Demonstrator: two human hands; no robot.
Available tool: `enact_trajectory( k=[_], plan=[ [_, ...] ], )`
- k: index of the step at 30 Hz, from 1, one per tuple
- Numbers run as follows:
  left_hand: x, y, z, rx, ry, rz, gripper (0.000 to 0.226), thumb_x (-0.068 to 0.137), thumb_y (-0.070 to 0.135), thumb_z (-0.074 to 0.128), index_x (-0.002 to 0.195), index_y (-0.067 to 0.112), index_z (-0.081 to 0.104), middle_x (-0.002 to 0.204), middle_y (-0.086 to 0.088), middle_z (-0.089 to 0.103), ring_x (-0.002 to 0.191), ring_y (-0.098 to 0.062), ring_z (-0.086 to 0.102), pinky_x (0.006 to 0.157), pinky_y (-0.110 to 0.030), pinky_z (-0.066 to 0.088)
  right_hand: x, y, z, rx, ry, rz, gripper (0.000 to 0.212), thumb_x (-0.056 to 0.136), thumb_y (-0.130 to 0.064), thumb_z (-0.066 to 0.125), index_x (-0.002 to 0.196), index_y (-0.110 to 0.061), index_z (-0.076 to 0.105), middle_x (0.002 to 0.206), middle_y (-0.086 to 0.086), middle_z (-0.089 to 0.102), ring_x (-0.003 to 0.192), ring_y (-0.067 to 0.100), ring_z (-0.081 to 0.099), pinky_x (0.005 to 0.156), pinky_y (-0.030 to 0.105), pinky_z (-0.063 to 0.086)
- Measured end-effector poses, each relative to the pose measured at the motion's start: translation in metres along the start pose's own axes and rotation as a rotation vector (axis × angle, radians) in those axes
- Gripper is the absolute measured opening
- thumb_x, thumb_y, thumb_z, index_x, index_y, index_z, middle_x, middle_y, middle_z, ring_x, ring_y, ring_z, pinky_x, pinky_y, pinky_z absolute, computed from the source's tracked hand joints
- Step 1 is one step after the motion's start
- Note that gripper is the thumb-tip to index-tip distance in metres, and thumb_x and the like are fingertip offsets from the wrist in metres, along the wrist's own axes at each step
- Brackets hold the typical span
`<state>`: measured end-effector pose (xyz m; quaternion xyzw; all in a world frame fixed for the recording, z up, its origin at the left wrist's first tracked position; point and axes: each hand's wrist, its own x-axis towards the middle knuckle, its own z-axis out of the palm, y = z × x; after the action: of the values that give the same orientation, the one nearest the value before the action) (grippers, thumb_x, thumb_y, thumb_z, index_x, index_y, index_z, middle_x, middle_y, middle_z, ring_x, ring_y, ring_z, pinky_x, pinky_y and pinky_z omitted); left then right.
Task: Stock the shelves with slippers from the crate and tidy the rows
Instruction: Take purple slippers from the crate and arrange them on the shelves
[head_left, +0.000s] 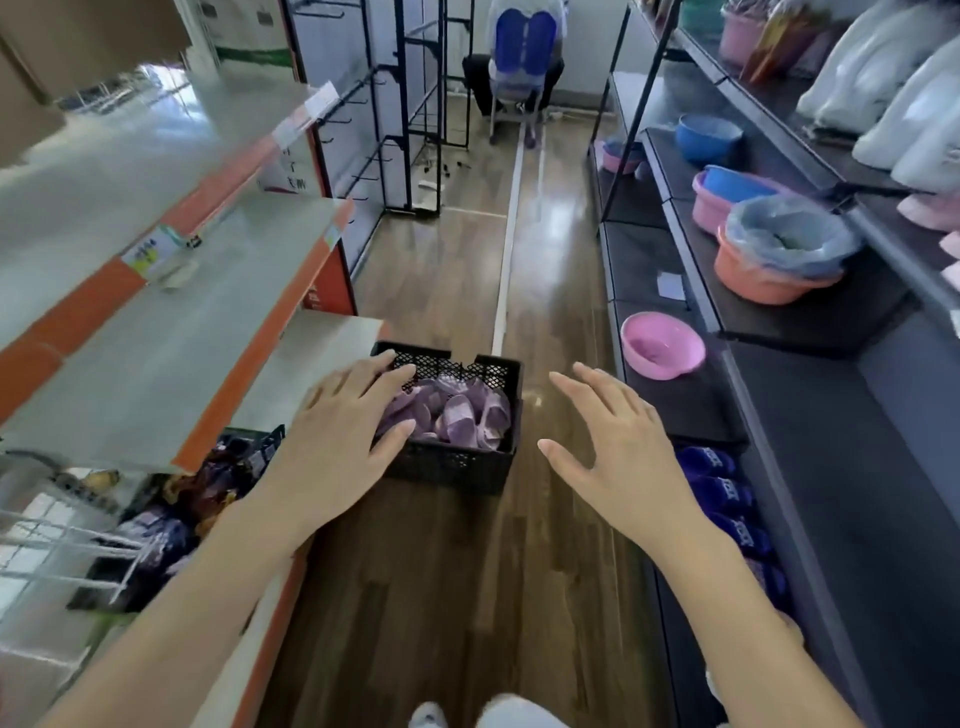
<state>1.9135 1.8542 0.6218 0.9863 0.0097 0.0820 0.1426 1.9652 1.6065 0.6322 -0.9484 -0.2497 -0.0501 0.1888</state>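
A black lattice crate (457, 462) stands on the wooden aisle floor, filled with several light purple slippers (462, 413). My left hand (345, 441) hovers over the crate's left side, fingers spread and straight, holding nothing. My right hand (618, 447) is out in the air to the right of the crate, fingers spread, also holding nothing. A row of dark blue slippers (722, 499) lies on the lowest dark shelf at the right, partly hidden behind my right forearm.
Grey shelves with orange edges (249, 358) rise on the left, with packaged goods (208, 488) below. Dark shelves on the right hold a pink basin (662, 345) and stacked tubs (774, 260). A seated person (519, 67) is at the aisle's far end.
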Motion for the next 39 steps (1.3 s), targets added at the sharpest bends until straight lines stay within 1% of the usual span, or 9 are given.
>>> enact_trajectory(
  k=[6,9,12,15,18,22,28,34,39],
  plan=[
    [0.057,-0.04,0.007,-0.019,-0.011,0.0,0.053,0.084,0.039,0.041,0.132,0.019,0.049,0.139,-0.004,0.046,0.124,-0.029,0.046,0.101,-0.043,0.036,0.069,-0.003,0.02,-0.002,-0.026,0.009,0.058,0.085,-0.044,0.051,0.138,-0.023,0.042,0.145,0.002,0.041,0.136,0.022,0.033,0.106,0.032,0.017],
    [0.09,-0.058,0.011,-0.033,-0.025,-0.017,0.055,0.084,0.042,0.038,0.134,0.019,0.047,0.141,-0.003,0.044,0.127,-0.027,0.042,0.103,-0.041,0.033,0.109,0.001,0.032,0.008,-0.056,0.01,0.057,0.086,-0.041,0.058,0.138,-0.024,0.042,0.145,0.002,0.04,0.136,0.023,0.033,0.105,0.032,0.016],
    [0.127,-0.079,0.017,-0.02,-0.021,-0.028,0.063,0.082,0.051,0.027,0.134,0.02,0.046,0.141,-0.002,0.044,0.129,-0.025,0.041,0.105,-0.039,0.031,0.154,0.01,0.047,0.019,-0.052,-0.002,0.057,0.084,-0.042,0.058,0.136,-0.023,0.045,0.143,0.003,0.044,0.134,0.025,0.037,0.106,0.035,0.02],
    [0.167,-0.1,0.024,-0.008,-0.047,-0.065,0.058,0.084,0.044,0.035,0.136,0.02,0.044,0.142,-0.001,0.042,0.132,-0.023,0.038,0.106,-0.037,0.029,0.203,0.02,0.062,0.031,-0.062,-0.013,0.057,0.083,-0.036,0.065,0.135,-0.022,0.046,0.142,0.004,0.045,0.133,0.027,0.038,0.107,0.041,0.026],
    [0.206,-0.118,0.03,-0.003,-0.062,-0.089,0.057,0.083,0.041,0.038,0.136,0.02,0.043,0.144,-0.002,0.04,0.133,-0.022,0.036,0.107,-0.037,0.028,0.249,0.03,0.075,0.038,-0.077,-0.015,0.058,0.082,-0.033,0.067,0.135,-0.021,0.047,0.141,0.005,0.045,0.132,0.027,0.039,0.107,0.042,0.028],
    [0.249,-0.135,0.047,-0.011,-0.117,-0.115,0.054,0.087,0.041,0.039,0.138,0.021,0.041,0.145,0.0,0.039,0.134,-0.02,0.035,0.108,-0.035,0.026,0.296,0.043,0.092,0.043,-0.131,-0.009,0.058,0.084,-0.034,0.064,0.137,-0.022,0.043,0.144,0.003,0.042,0.135,0.024,0.035,0.109,0.039,0.025],
    [0.296,-0.164,0.078,-0.058,-0.16,-0.074,0.068,0.081,0.051,0.024,0.134,0.017,0.048,0.138,-0.003,0.047,0.127,-0.023,0.044,0.103,-0.037,0.033,0.338,0.055,0.116,0.066,-0.227,0.044,0.057,0.088,-0.038,0.057,0.14,-0.028,0.037,0.148,-0.003,0.034,0.138,0.018,0.027,0.11,0.032,0.016],
    [0.346,-0.199,0.106,-0.104,-0.228,-0.032,0.065,0.083,0.049,0.026,0.134,0.016,0.047,0.138,-0.006,0.048,0.126,-0.026,0.045,0.102,-0.041,0.036,0.376,0.058,0.145,0.074,-0.315,0.14,0.057,0.09,-0.04,0.053,0.142,-0.028,0.032,0.15,-0.006,0.03,0.139,0.014,0.024,0.113,0.031,0.015],
    [0.392,-0.23,0.129,-0.149,-0.312,0.014,0.056,0.085,0.041,0.039,0.135,0.015,0.047,0.138,-0.006,0.047,0.125,-0.025,0.045,0.101,-0.039,0.036,0.41,0.061,0.177,0.068,-0.344,0.273,0.058,0.09,-0.041,0.053,0.142,-0.03,0.03,0.15,-0.007,0.029,0.139,0.012,0.023,0.113,0.03,0.016]
  ],
)
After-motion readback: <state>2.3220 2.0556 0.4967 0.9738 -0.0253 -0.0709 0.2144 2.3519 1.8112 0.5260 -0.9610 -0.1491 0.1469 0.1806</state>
